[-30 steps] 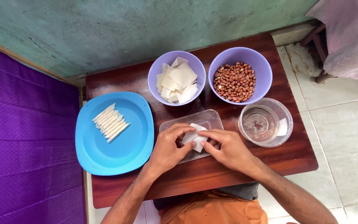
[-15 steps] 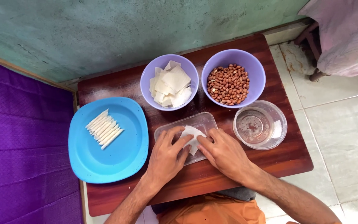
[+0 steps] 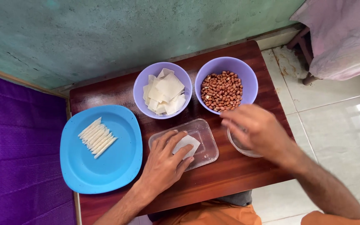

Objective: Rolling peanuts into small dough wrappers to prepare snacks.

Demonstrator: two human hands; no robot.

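Observation:
My left hand (image 3: pixel 163 162) rests on a clear plastic tray (image 3: pixel 205 143), its fingers pressing down a small white square wrapper (image 3: pixel 187 143) that lies flat in the tray. My right hand (image 3: pixel 255 129) is lifted off the tray and hovers, blurred, just below a purple bowl of peanuts (image 3: pixel 223 89), covering most of a clear glass bowl (image 3: pixel 240 148). Its fingers are curled and I cannot see anything in them. A second purple bowl (image 3: pixel 162 89) behind the tray holds a stack of white square wrappers.
A blue plate (image 3: pixel 101 158) at the left carries a row of thin white rolled sticks (image 3: pixel 96 137). Everything stands on a small dark wooden table (image 3: pixel 230 175). A purple cloth lies left, a tiled floor right, a green wall behind.
My right hand left the wrapper in the tray and moved right and up toward the peanut bowl. My left hand stayed on the wrapper.

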